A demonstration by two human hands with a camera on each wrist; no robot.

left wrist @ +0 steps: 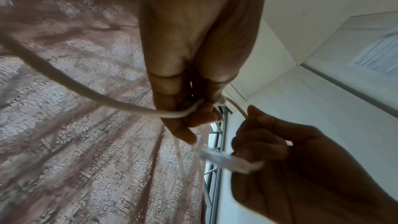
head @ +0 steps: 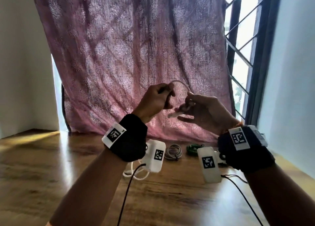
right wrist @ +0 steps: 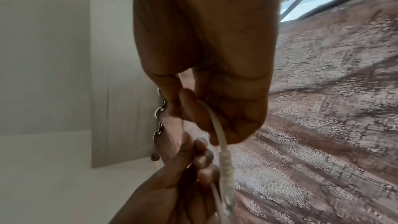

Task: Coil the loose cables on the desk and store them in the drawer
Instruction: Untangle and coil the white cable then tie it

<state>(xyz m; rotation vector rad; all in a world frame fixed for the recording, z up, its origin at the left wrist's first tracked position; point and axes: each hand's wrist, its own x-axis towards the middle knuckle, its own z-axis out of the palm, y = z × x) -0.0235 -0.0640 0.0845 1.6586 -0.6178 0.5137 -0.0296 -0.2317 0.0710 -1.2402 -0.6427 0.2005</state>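
Bare forearms, strapped wrists

Each wrist wears a black band (head: 131, 138) carrying white blocks with black-and-white square markers (head: 114, 134); a thin black wire (head: 127, 188) trails from each lower block, and what may be an orange thread (head: 239, 123) edges the right band.

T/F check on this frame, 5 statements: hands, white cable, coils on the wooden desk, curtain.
1. Both hands hold the thin white cable raised above the wooden desk. True.
2. The left hand is empty. False: its fingers pinch the cable.
3. The right hand holds the cable's clear plug end. True.
4. The grey coiled cable lies in a drawer. False: it lies on the desk.
5. The curtain is plain blue. False: patterned pink.
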